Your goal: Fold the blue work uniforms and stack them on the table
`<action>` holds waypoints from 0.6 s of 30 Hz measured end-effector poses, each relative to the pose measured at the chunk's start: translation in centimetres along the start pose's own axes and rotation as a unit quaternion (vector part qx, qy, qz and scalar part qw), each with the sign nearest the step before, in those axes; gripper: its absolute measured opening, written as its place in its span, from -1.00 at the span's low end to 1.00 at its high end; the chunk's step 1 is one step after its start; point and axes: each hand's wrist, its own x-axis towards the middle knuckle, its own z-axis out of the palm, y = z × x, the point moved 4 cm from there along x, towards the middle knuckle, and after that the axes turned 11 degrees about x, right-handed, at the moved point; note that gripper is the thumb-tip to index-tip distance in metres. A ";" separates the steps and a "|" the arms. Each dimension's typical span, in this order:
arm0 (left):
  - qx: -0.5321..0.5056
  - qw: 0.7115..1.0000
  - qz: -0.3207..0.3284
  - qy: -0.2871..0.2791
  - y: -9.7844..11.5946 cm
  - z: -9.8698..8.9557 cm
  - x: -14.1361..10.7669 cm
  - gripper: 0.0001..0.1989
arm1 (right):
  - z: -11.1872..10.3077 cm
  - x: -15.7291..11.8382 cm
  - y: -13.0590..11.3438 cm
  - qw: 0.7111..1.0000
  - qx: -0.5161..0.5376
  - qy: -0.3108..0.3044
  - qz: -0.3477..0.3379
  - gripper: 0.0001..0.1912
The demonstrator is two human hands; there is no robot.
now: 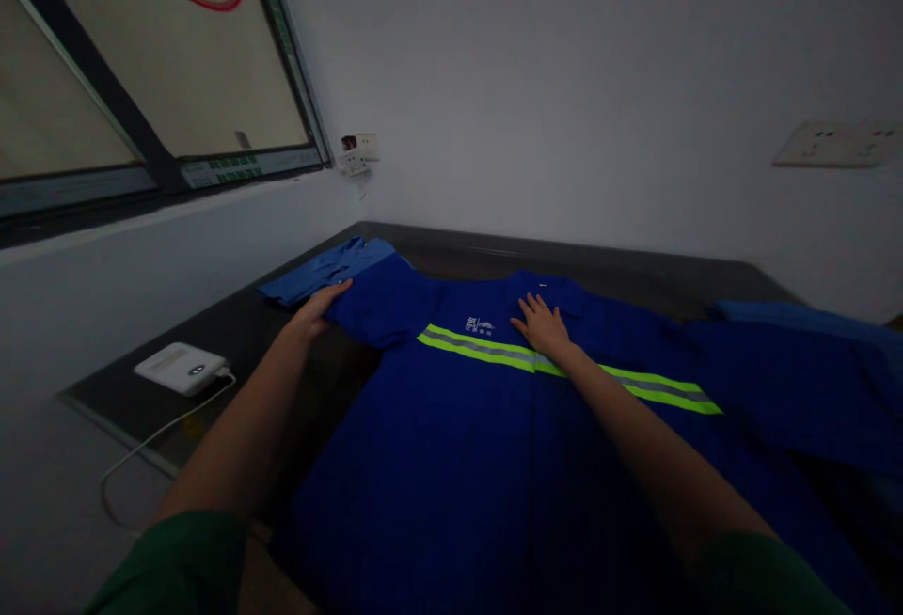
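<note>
A dark blue work jacket [451,446] lies spread front side up, with a yellow-green and grey reflective band [480,345] across the chest and a white logo on one side. My left hand [315,309] grips the end of the jacket's left-lying sleeve [381,300], thumb and fingers closed on its edge. Flat on the chest near the collar [543,291] rests my right hand [542,325], its fingers spread and holding nothing. The jacket's other sleeve [811,380] stretches out to the right.
Lighter blue clothing [310,275] lies at the back left, and more light blue cloth [797,316] at the right. A white device [180,366] with a cable sits on the dark table [246,323] at left. Wall sockets and a window stand beyond.
</note>
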 end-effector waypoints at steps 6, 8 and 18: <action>0.056 0.980 0.065 0.178 -1.3 -2.3 -1.0 -0.81 | 1.3 0.4 0.5 1.000 0.011 -0.020 0.008 -0.36; 0.075 0.980 0.021 0.184 -2.9 -2.7 -1.1 -0.86 | 1.4 0.4 0.6 1.000 0.013 -0.021 0.012 -0.35; 0.069 0.996 -0.040 0.032 -2.4 -0.9 -1.3 -0.56 | 1.3 0.2 0.4 1.000 0.019 0.000 0.009 -0.36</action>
